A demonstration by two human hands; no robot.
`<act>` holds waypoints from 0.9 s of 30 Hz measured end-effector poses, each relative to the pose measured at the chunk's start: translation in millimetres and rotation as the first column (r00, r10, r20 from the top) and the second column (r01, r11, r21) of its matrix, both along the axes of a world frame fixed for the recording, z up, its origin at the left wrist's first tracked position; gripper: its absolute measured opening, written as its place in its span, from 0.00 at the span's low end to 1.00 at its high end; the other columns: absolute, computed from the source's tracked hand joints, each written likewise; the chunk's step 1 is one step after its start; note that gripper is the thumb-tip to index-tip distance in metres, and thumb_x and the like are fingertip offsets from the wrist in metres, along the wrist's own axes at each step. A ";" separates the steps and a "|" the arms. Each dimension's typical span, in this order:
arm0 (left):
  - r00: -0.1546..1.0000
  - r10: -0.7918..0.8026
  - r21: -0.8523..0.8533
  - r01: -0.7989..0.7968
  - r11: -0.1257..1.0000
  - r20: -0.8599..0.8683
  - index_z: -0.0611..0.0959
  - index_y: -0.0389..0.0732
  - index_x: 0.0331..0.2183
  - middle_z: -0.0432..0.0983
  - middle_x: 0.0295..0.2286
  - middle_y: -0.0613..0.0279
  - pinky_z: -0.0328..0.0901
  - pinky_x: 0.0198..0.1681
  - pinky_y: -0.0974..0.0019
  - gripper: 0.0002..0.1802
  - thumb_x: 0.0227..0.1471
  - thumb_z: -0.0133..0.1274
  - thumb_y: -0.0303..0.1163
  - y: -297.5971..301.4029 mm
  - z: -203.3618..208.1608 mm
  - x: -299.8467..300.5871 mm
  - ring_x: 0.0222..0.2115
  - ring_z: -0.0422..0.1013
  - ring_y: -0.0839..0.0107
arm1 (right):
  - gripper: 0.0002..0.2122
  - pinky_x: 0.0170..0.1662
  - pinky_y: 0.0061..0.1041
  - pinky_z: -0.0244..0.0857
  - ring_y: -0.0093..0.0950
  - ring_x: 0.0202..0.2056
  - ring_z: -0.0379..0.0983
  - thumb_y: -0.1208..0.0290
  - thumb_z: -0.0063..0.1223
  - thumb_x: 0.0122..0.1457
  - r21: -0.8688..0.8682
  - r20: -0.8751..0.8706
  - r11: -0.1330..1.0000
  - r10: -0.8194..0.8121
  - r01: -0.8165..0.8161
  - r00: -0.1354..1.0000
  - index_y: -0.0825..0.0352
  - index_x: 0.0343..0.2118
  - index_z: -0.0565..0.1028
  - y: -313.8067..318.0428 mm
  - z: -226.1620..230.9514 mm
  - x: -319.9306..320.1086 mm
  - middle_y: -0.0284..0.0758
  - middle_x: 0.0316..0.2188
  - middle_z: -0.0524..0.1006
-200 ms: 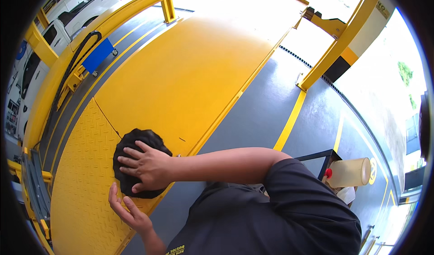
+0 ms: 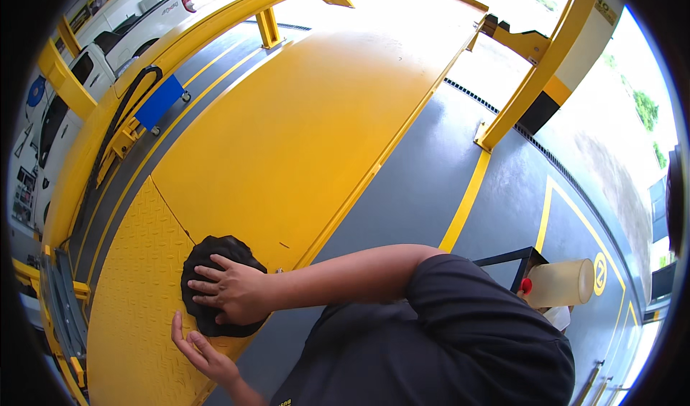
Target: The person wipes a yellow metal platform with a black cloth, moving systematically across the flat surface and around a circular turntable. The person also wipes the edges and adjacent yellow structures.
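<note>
Plainly located on the yellow platform (image 2: 309,140), near its right edge and across the seam between tread plate and smooth plate: black wavy-edged article (image 2: 233,249), material not determinable. Overlaid by the right hand (image 2: 241,289), fingers spread flat, not clenched. Noted just below: left hand (image 2: 206,357), fingers loosely extended, grasping nothing visible; cannot tell whether touching the lower edge.

Compared with the earlier frame: shifted lower in view, article and hands alike, but essentially unchanged in position on the platform. Recorded farther out: grey floor (image 2: 381,212), yellow post (image 2: 535,71), blue trolley (image 2: 159,104) at left, translucent container (image 2: 564,284) at right. Beside that container, now exposed more fully than before: round yellow floor marking (image 2: 599,274).
</note>
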State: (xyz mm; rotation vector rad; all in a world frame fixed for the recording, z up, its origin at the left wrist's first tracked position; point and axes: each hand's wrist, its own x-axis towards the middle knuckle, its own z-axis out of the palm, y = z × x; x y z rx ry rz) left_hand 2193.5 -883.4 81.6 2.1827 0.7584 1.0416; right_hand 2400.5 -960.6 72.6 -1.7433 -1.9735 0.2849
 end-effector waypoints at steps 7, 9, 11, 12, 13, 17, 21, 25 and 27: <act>0.999 0.050 -0.037 -0.050 0.998 -0.006 0.72 0.32 0.65 0.70 0.63 0.46 0.58 0.72 0.51 0.25 0.79 0.36 0.37 -17.1 8.2 56.4 0.68 0.64 0.54 | 0.36 0.79 0.50 0.40 0.41 0.79 0.50 0.40 0.50 0.70 0.026 0.021 0.978 -0.207 0.207 0.978 0.59 0.73 0.70 -85.5 17.8 124.3 0.38 0.79 0.60; 0.997 0.071 -0.042 -0.072 0.997 -0.035 0.73 0.32 0.65 0.71 0.63 0.47 0.58 0.72 0.51 0.25 0.80 0.36 0.40 -25.8 8.4 82.0 0.68 0.64 0.55 | 0.35 0.79 0.49 0.40 0.41 0.79 0.51 0.40 0.49 0.71 0.038 0.038 0.952 -0.305 0.303 0.952 0.59 0.73 0.70 -124.2 16.5 173.4 0.38 0.79 0.60; 0.993 0.107 -0.045 -0.110 0.993 -0.047 0.73 0.34 0.65 0.71 0.63 0.48 0.58 0.72 0.52 0.26 0.80 0.37 0.42 -37.2 11.3 111.2 0.67 0.65 0.56 | 0.36 0.79 0.48 0.39 0.40 0.79 0.50 0.38 0.46 0.72 0.057 0.060 0.919 -0.393 0.390 0.918 0.59 0.74 0.69 -165.6 14.1 221.5 0.37 0.79 0.60; 0.991 0.128 -0.058 -0.131 0.990 -0.044 0.73 0.34 0.65 0.71 0.63 0.48 0.59 0.72 0.52 0.26 0.80 0.37 0.42 -43.2 10.5 127.7 0.67 0.65 0.56 | 0.36 0.79 0.47 0.40 0.40 0.79 0.51 0.38 0.44 0.72 0.088 0.073 0.898 -0.438 0.432 0.896 0.59 0.74 0.69 -188.3 11.0 247.1 0.37 0.79 0.61; 0.986 0.159 -0.070 -0.162 0.984 -0.048 0.73 0.35 0.65 0.71 0.63 0.49 0.59 0.72 0.53 0.26 0.81 0.37 0.43 -49.5 7.4 139.7 0.67 0.65 0.57 | 0.36 0.79 0.48 0.40 0.40 0.79 0.51 0.37 0.42 0.73 0.080 0.070 0.879 -0.476 0.470 0.877 0.58 0.74 0.69 -210.2 13.9 272.1 0.37 0.78 0.61; 0.976 0.186 0.004 -0.187 0.982 -0.110 0.74 0.37 0.65 0.71 0.64 0.51 0.60 0.71 0.54 0.26 0.81 0.37 0.44 -62.2 -13.4 185.9 0.68 0.65 0.57 | 0.34 0.80 0.46 0.38 0.39 0.79 0.50 0.38 0.39 0.74 0.110 0.126 0.741 -0.672 0.663 0.730 0.55 0.74 0.70 -294.9 11.3 376.8 0.34 0.78 0.62; 0.962 0.265 0.026 -0.264 0.964 -0.065 0.73 0.37 0.65 0.70 0.64 0.51 0.60 0.71 0.54 0.26 0.81 0.37 0.44 -53.4 -20.6 183.9 0.67 0.65 0.57 | 0.32 0.80 0.46 0.38 0.37 0.79 0.52 0.38 0.39 0.74 0.143 0.180 0.625 -0.779 0.768 0.601 0.50 0.74 0.70 -357.0 5.7 470.8 0.30 0.78 0.63; 0.961 0.274 -0.028 -0.274 0.961 0.026 0.73 0.35 0.64 0.71 0.63 0.51 0.60 0.70 0.56 0.26 0.80 0.39 0.44 -69.6 -13.6 191.2 0.65 0.67 0.58 | 0.31 0.80 0.44 0.40 0.34 0.78 0.54 0.38 0.41 0.74 0.181 0.257 0.503 -0.853 0.845 0.453 0.49 0.73 0.71 -400.1 7.6 563.3 0.29 0.77 0.65; 0.955 0.287 -0.052 -0.284 0.957 0.076 0.73 0.35 0.64 0.71 0.63 0.51 0.60 0.70 0.56 0.25 0.80 0.40 0.43 -70.9 -12.4 175.0 0.65 0.67 0.58 | 0.31 0.78 0.42 0.43 0.35 0.77 0.56 0.39 0.44 0.73 0.230 0.271 0.478 -0.868 0.848 0.416 0.50 0.72 0.72 -408.1 1.8 601.7 0.30 0.76 0.66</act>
